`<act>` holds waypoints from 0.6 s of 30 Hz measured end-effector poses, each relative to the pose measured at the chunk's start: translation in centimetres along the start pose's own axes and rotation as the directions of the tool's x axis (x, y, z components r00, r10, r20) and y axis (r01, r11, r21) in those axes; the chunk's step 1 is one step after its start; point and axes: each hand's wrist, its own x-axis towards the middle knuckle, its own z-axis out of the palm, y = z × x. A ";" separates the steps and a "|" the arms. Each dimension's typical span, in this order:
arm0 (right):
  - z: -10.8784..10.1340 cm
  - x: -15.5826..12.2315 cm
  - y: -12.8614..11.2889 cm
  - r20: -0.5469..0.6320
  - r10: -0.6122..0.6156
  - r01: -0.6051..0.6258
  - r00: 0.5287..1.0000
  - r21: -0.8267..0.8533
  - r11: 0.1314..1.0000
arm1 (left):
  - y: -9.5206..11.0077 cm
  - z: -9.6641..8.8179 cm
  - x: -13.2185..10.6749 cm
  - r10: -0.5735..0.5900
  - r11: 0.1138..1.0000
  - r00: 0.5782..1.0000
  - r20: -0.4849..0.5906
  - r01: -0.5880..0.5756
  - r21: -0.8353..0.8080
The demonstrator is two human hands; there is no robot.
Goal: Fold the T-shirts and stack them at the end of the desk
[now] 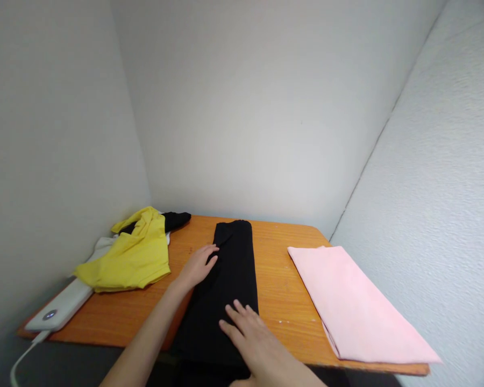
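Observation:
A black garment (234, 274), folded into a long strip, lies flat down the middle of the wooden table (282, 279). It has a gathered band at its far end, and its near end reaches the table's front edge. My left hand (197, 266) rests at its left side, about midway along, with the fingers stretched out and the thumb apart. Nearer to me, my right hand (254, 336) lies palm down over its right side, fingers spread. Neither hand is closed on the cloth.
At the left lies a heap with a yellow garment (141, 258) on top and a black one (176, 219) behind. A white power bank (60, 306) with a cable (22, 357) sits beside it. Folded pink cloth (355, 306) lies at the right. Walls (242, 118) enclose the table.

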 end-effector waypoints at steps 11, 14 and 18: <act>5.8 -2.8 4.5 -0.094 0.143 -0.160 0.985 -0.207 0.965 | 3.7 -1.1 -18.6 0.067 0.998 0.959 0.276 -0.068 -0.006; 5.1 -3.8 5.1 -0.073 0.094 -0.104 0.993 -0.144 0.984 | 3.8 -1.5 -20.4 0.073 0.997 0.967 0.243 -0.078 0.011; 4.1 -5.6 5.3 -0.001 0.169 -0.169 0.986 0.059 0.984 | 4.8 -2.6 -21.6 0.074 0.973 0.990 0.118 -0.046 -0.225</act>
